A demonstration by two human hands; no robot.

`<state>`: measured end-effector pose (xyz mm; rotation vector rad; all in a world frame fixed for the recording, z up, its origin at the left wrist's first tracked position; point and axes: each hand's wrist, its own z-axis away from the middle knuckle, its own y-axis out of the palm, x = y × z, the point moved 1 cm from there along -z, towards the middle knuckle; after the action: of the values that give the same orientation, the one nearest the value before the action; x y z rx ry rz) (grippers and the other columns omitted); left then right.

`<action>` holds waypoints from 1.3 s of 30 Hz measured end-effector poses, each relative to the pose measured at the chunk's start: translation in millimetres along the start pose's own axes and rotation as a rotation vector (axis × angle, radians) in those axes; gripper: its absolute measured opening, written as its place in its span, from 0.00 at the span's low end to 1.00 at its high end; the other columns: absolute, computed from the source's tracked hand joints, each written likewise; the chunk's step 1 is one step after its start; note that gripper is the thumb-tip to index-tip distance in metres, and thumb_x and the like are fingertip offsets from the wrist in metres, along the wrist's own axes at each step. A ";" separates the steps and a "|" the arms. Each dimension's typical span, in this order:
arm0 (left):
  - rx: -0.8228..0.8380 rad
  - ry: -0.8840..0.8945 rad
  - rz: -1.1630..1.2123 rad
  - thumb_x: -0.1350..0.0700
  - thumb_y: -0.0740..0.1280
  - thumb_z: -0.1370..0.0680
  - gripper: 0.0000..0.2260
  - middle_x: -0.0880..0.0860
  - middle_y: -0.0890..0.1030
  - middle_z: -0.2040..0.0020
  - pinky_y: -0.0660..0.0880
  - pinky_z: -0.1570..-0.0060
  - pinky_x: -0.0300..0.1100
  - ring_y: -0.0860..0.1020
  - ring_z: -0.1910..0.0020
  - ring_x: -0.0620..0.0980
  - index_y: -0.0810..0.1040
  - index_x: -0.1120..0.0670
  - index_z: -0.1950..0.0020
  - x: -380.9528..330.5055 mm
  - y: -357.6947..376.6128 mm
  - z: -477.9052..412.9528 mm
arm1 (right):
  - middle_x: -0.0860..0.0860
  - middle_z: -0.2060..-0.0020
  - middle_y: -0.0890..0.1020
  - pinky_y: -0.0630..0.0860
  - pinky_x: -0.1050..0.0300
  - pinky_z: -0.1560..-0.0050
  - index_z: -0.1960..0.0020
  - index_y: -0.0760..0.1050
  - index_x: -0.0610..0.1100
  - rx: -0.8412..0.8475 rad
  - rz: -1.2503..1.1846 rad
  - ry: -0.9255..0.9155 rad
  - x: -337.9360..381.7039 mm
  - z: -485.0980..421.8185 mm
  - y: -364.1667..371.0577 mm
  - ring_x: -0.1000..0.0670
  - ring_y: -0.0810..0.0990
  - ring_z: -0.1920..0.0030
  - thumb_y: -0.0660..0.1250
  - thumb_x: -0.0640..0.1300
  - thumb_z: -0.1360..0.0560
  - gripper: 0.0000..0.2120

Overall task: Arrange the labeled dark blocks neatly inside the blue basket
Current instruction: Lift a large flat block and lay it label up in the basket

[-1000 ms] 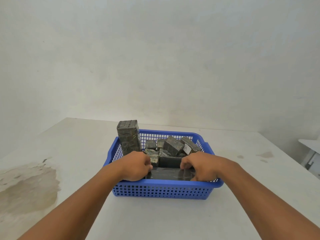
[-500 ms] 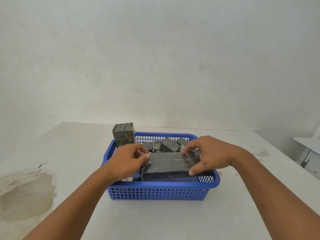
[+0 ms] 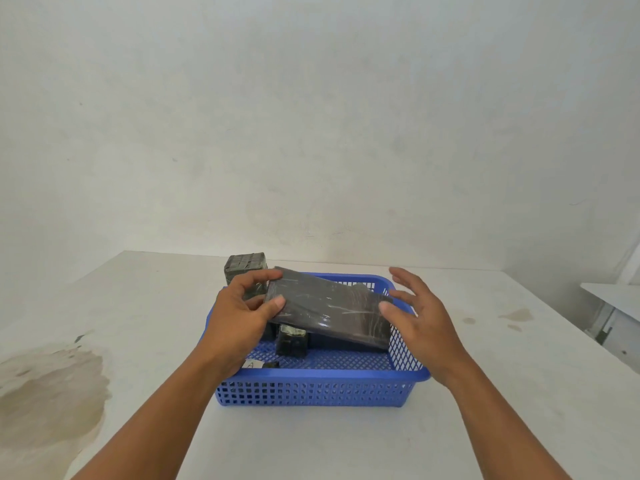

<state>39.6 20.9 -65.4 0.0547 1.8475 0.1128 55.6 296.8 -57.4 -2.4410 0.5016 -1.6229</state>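
Plain white wall behind, and a pale worktop (image 3: 346, 441) with a big brownish stain (image 3: 48, 393) off to the left of the blue basket (image 3: 311, 393). Everything here gets placed relative to that basket.

So the left hand (image 3: 239, 317) is pinching the left end of a long flat dark block (image 3: 329, 311), thumb on the near face and fingers curled over the far edge. It's held above the basket, tilted so the left end is higher and the right end dips toward the basket's right wall. The right hand (image 3: 419, 320) is spread open with only the thumb tip touching the block's right end, not really gripping. Looks like it's there to steady the block while the left carries the weight.

My guess is the big slab got lifted out of the way to free up floor space, since the near half of the basket is bare mesh now. Under the slab there's a small wrapped block (image 3: 292, 341) standing inside the basket, and a bit with a white label (image 3: 252, 364) at the near left corner. A taller wrapped block (image 3: 246, 268) sticks up at the basket's far left corner.

Compared to half a second ago: the slab was lower and roughly level, with both hands clamped on its ends. Now it's higher and tilted, and the right hand has let go and opened up.
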 end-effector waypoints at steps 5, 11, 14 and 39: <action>-0.032 0.084 0.010 0.66 0.71 0.25 0.22 0.53 0.78 0.39 0.79 0.44 0.51 0.83 0.45 0.53 0.77 0.42 0.40 -1.3 -2.0 -1.1 | 0.47 0.45 0.84 0.82 0.52 0.45 0.33 0.73 0.53 0.032 -0.108 0.106 1.4 -1.3 3.6 0.52 0.85 0.49 0.72 0.40 0.24 0.22; -0.047 0.030 -0.042 0.62 0.70 0.23 0.21 0.45 0.81 0.39 0.78 0.40 0.50 0.80 0.42 0.44 0.78 0.36 0.38 4.3 -3.8 -3.7 | 0.53 0.47 0.86 0.80 0.63 0.50 0.38 0.79 0.50 -0.025 -0.307 0.052 -2.1 -0.1 1.6 0.53 0.85 0.46 0.73 0.32 0.26 0.21; -0.030 0.006 -0.005 0.59 0.67 0.21 0.19 0.46 0.78 0.37 0.79 0.44 0.51 0.80 0.42 0.47 0.79 0.36 0.39 3.5 -2.1 -4.6 | 0.53 0.48 0.87 0.80 0.63 0.50 0.40 0.80 0.52 -0.024 -0.388 0.040 -2.1 2.1 4.7 0.54 0.85 0.46 0.71 0.31 0.25 0.20; 0.207 -0.025 0.293 0.67 0.71 0.33 0.10 0.54 0.84 0.46 0.79 0.49 0.39 0.82 0.45 0.48 0.83 0.61 0.53 -0.3 -7.0 2.6 | 0.40 0.48 0.83 0.81 0.44 0.45 0.51 0.81 0.34 -0.075 -0.880 0.130 -10.4 -1.8 -1.0 0.40 0.81 0.44 0.60 0.34 0.22 0.11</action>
<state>42.4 14.1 -66.6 0.4699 1.8112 0.1236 50.6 301.6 -65.3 -2.8057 -0.6181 -2.0613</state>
